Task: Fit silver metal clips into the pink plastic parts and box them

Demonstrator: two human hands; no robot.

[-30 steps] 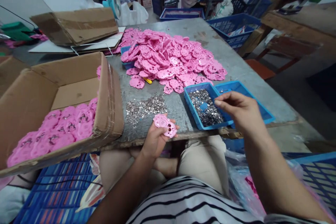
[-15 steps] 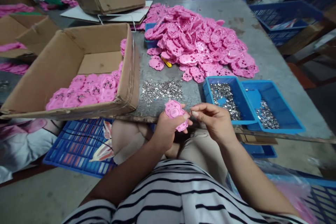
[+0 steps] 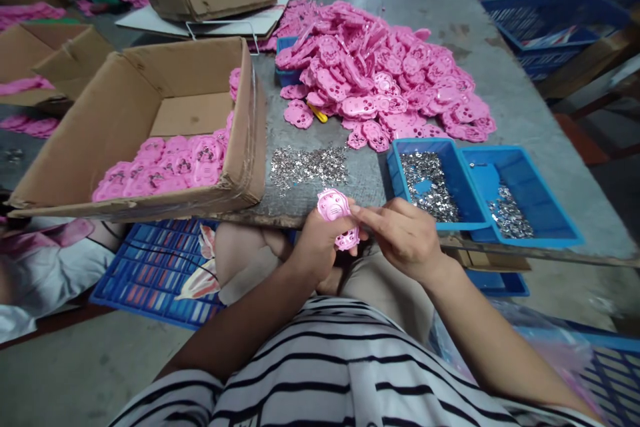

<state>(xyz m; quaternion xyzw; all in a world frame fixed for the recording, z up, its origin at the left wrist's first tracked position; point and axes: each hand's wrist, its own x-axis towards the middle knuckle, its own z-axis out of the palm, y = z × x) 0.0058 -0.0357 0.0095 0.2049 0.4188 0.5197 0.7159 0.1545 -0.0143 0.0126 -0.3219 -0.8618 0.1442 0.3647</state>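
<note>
My left hand (image 3: 315, 240) grips a pink plastic piece (image 3: 332, 205) with small holes, its thumb lying across the front. My right hand (image 3: 409, 237) reaches in from the right, its fingertips at the upper right edge of that piece. Its index finger is stretched forward and the others are curled. Anything small between those fingers is hidden. Beyond my hands, a patch of small silvery metal parts (image 3: 310, 165) lies on the grey table (image 3: 367, 170). More metal parts fill the left blue tray (image 3: 395, 163) and part of the right blue tray (image 3: 557, 203).
A heap of pink pieces (image 3: 380, 73) covers the table's middle, with a yellow tool (image 3: 317, 113) at its edge. At left stands an open cardboard box (image 3: 135, 90) partly filled with pink pieces. A blue crate (image 3: 113, 287) lies below the table.
My right hand has moved left, from just beside the pink piece to its edge, with the index finger straightened. The left hand keeps its hold. The view has shifted slightly.
</note>
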